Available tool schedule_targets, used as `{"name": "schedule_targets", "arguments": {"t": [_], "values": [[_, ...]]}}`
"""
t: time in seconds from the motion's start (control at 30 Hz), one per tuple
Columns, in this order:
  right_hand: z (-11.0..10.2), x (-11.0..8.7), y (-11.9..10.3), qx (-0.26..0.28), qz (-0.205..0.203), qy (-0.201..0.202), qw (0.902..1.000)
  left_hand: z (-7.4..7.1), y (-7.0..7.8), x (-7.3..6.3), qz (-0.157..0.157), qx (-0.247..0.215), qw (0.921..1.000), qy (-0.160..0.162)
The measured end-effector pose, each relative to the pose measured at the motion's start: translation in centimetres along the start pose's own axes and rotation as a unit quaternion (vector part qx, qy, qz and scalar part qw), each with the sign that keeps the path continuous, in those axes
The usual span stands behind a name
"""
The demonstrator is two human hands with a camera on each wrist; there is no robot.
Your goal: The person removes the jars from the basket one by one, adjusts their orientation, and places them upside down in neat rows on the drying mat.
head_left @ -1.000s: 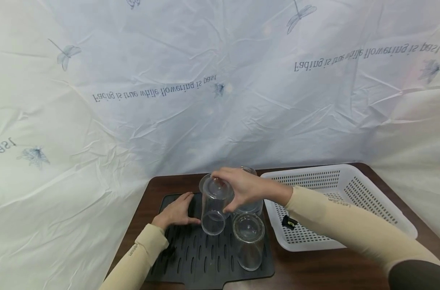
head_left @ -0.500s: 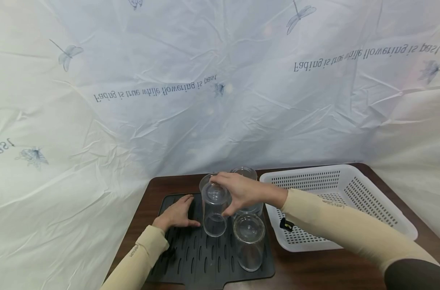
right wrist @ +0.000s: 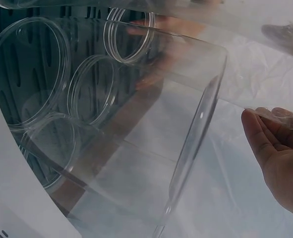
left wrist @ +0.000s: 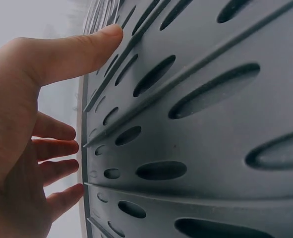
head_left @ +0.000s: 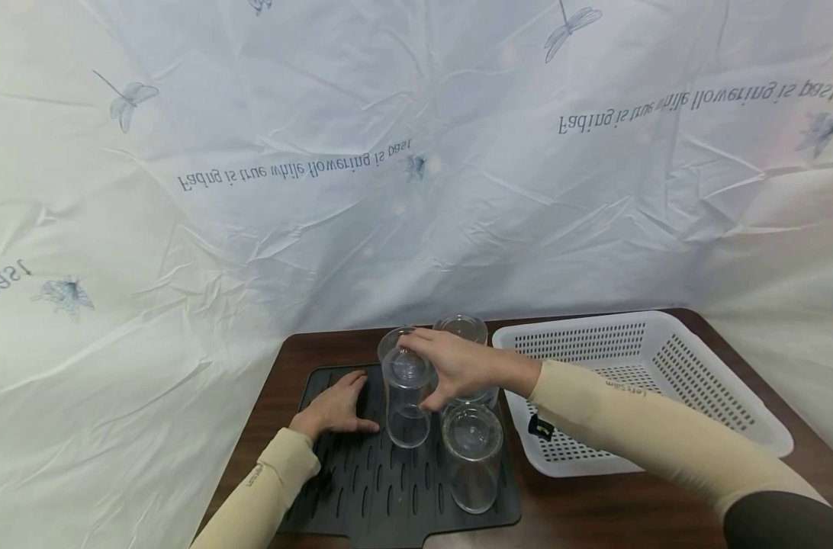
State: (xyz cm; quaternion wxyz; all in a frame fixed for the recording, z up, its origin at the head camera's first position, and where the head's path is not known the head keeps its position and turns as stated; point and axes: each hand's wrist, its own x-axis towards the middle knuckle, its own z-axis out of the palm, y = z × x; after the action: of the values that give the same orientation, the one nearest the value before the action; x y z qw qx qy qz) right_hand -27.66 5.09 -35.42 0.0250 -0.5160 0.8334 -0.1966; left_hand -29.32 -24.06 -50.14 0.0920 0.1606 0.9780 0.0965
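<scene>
In the head view several clear drinking glasses stand upside down, close together, on a black slotted drying mat [head_left: 361, 496]. My right hand [head_left: 454, 362] grips one upturned glass [head_left: 407, 428] near its base, with fingers on the far side and thumb on the near side. Another glass [head_left: 387, 341] shows behind it, and others [head_left: 461, 326] are partly hidden by my hand. Nearest me is a further glass [head_left: 472, 465]. My left hand [head_left: 337, 404] lies at the mat's left part, fingers spread and thumb towards the held glass, holding nothing. In the left wrist view its thumb [left wrist: 82, 54] is extended.
A white perforated plastic basket [head_left: 753, 381] sits to the right under my right forearm, with a small black item [head_left: 541, 427] at its near left side. The brown tabletop [head_left: 581, 511] extends around the mat. A white printed sheet [head_left: 320, 252] hangs behind.
My right hand has lowered the glass slightly, bringing it down to the mat; in the last half second it has hardly moved. The left hand has stayed almost still.
</scene>
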Motion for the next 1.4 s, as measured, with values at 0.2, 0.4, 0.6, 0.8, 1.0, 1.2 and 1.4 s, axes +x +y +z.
{"name": "schedule_targets", "arguments": {"t": [0.2, 0.4, 0.6, 0.8, 1.0, 1.2, 1.4], "values": [[0.2, 0.0, 0.2, -0.002, 0.007, -0.009, 0.9999, 0.2, 0.0, 0.0, 0.002, -0.002, 1.0000, 0.001], [0.6, 0.0, 0.4, -0.007, 0.013, -0.016, 0.9998, 0.4, 0.1, 0.0, -0.001, 0.003, 1.0000, -0.004], [0.9, -0.1, 0.6, -0.029, 0.011, -0.028, 0.9991, 0.4, 0.1, -0.1, 0.003, -0.003, 1.0000, -0.007], [1.0, -0.2, 0.7, -0.027, 0.008, -0.035, 0.9990, 0.4, 0.0, 0.0, 0.001, -0.002, 0.9999, -0.012], [1.2, -0.2, 0.8, -0.020, 0.019, -0.061, 0.9978, 0.5, -0.1, 0.0, -0.003, -0.012, 0.9997, -0.021], [1.3, -0.2, 0.8, -0.023, 0.025, -0.074, 0.9967, 0.7, -0.4, 0.0, -0.002, -0.012, 0.9996, -0.025], [1.5, -0.2, 1.0, -0.034, 0.026, -0.084, 0.9955, 0.6, -0.4, 0.0, -0.001, -0.016, 0.9996, -0.024]]}}
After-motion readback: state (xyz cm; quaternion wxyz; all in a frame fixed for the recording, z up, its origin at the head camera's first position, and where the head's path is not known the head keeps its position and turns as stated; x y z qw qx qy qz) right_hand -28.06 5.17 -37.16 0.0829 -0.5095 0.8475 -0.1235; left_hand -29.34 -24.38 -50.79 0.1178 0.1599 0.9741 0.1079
